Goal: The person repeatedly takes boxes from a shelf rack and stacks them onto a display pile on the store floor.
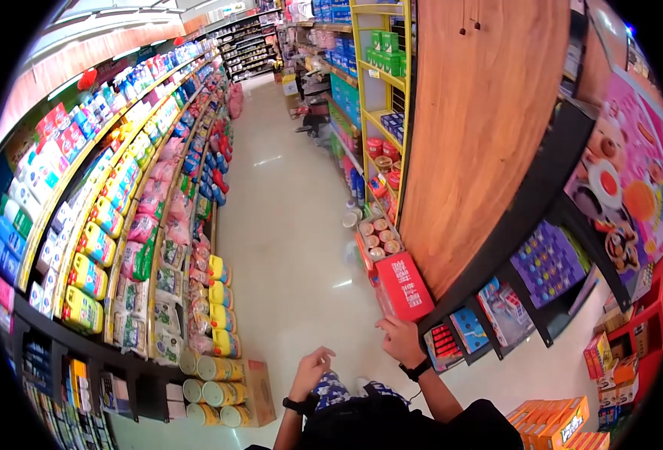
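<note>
My left hand [312,373] hangs in front of my body above the floor, its fingers loosely bent and partly apart, with nothing in it. A dark band circles that wrist. My right hand [401,340] is raised beside the near end of a red carton [405,286] with white lettering; whether it touches the carton I cannot tell. Its fingers look slightly spread and hold nothing, and a dark watch [415,369] sits on the wrist. Beyond the red carton stands an open box of round tubs [381,238].
Long shelves [106,225] of bottles and bagged goods line the left side of the aisle floor [271,187]. Stacked yellow-sided cans [222,369] stand at their near end. A wood panel [481,112] and dark display racks rise at right. Orange boxes [553,421] are low right.
</note>
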